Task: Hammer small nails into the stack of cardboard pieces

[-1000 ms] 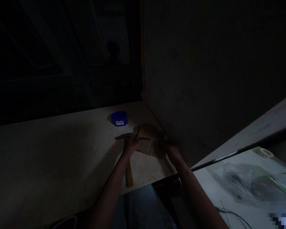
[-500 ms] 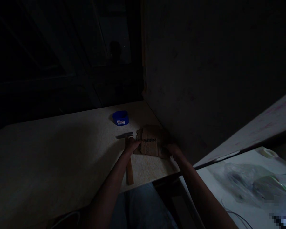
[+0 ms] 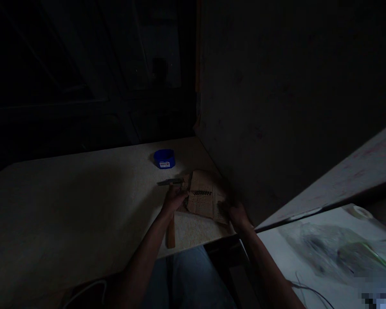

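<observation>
A folded piece of brown cardboard (image 3: 201, 206) lies at the right end of the table, with a short dark zigzag row (image 3: 202, 193) across its middle, too dim to name. My left hand (image 3: 174, 200) holds the cardboard's left edge, fingers closed. At the right edge my right hand (image 3: 239, 214) is closed on it too, its fingertips deep in shadow. Under my left hand and wrist runs a hammer (image 3: 170, 236), wooden handle towards me, its metal head just beyond the hand.
A blue plastic tub (image 3: 164, 160) with a white label stands farther back on the pale table (image 3: 93, 197). A dark wall (image 3: 260, 107) rises along the right. Beyond it, a white surface (image 3: 276, 244) carries a clear plastic bag (image 3: 328, 249), a tape roll (image 3: 362, 211) and a thin cable.
Both hands have come slightly nearer to me, and the cardboard has shifted and tilted with them. My left hand now covers more of the hammer near its head. The tub stays put.
</observation>
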A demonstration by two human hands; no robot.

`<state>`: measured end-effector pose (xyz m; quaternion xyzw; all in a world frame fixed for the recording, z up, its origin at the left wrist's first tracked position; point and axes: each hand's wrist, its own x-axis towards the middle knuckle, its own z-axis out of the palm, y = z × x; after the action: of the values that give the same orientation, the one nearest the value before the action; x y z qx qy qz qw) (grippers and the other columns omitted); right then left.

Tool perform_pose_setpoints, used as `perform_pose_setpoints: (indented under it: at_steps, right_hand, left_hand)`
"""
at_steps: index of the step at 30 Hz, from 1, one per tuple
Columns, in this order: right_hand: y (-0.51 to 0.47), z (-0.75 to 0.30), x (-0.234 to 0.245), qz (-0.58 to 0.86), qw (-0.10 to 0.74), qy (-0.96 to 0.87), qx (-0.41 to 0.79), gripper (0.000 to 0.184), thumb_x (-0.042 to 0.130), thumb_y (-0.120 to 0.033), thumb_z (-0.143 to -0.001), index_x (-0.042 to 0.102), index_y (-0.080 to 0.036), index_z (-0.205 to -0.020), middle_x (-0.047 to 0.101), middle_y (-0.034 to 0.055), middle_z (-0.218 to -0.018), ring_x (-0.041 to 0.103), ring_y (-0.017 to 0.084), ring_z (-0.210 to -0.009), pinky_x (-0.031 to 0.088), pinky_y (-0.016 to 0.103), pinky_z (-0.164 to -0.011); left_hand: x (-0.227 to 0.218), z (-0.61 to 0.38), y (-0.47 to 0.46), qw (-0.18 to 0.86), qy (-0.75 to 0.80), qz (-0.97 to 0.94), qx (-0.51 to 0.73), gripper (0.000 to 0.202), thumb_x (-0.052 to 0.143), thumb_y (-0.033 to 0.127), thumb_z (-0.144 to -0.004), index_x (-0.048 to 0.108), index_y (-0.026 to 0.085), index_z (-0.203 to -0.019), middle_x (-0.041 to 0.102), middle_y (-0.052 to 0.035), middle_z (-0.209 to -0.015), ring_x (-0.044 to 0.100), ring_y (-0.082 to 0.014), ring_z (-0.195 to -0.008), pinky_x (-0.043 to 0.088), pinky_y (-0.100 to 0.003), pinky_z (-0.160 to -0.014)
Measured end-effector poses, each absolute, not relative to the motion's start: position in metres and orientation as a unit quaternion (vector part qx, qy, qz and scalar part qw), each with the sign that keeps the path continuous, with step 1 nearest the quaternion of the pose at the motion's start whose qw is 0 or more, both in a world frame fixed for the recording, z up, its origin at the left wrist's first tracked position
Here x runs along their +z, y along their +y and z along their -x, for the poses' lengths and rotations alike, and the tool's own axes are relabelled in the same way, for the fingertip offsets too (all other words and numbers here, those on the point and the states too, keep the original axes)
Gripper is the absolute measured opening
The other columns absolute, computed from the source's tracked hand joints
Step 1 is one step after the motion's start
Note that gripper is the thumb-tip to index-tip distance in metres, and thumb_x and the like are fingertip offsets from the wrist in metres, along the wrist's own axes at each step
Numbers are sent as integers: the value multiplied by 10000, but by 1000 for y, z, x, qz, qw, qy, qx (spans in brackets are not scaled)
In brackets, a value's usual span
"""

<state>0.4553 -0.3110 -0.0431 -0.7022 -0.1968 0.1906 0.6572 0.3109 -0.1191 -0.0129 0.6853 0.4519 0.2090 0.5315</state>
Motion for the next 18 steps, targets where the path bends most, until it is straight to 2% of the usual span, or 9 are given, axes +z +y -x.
perform_pose_setpoints:
  at_steps: [4,7,9,13,18]
  right_hand:
    - [-297,-422,-26,644,695,-201,248,708,801,-445,-639,601,-181,-1264,708,137,-1180,655,288,-1127,529,415,-953]
    - [-272,-395,-24,617,690,-200,320,826,797,-418,-645,486,-184,-1374,679,158,-1248,692,287,-1051,577,401,-846]
    - [-249,-373,-27,608,677,-211,356,843,784,-398,-654,441,-193,-1396,681,157,-1245,703,279,-1014,586,386,-800]
    - [-194,-318,-38,579,654,-274,402,768,730,-307,-663,444,-213,-1370,694,126,-1203,700,249,-1000,577,354,-801]
    - [-123,-245,-64,579,604,-356,417,645,687,-246,-630,481,-205,-1240,712,83,-1049,692,222,-908,572,345,-778]
  left_hand:
    - [-7,-263,-117,564,472,-621,271,463,799,318,-658,647,144,-1059,758,-77,-1010,711,-251,-994,557,-325,-817]
    - [-4,-214,-108,574,470,-594,311,566,834,428,-590,646,150,-1045,758,-87,-1037,701,-268,-1037,554,-353,-871]
    - [-4,-178,-100,573,474,-577,339,599,841,486,-546,651,155,-1008,761,-94,-1024,700,-275,-1030,550,-374,-893]
    - [-11,-101,-81,510,522,-554,401,558,815,546,-541,653,178,-928,760,-102,-990,702,-280,-992,557,-401,-881]
    - [-31,-12,-65,409,608,-538,416,427,750,433,-615,619,192,-942,748,-96,-1012,701,-272,-972,574,-400,-833]
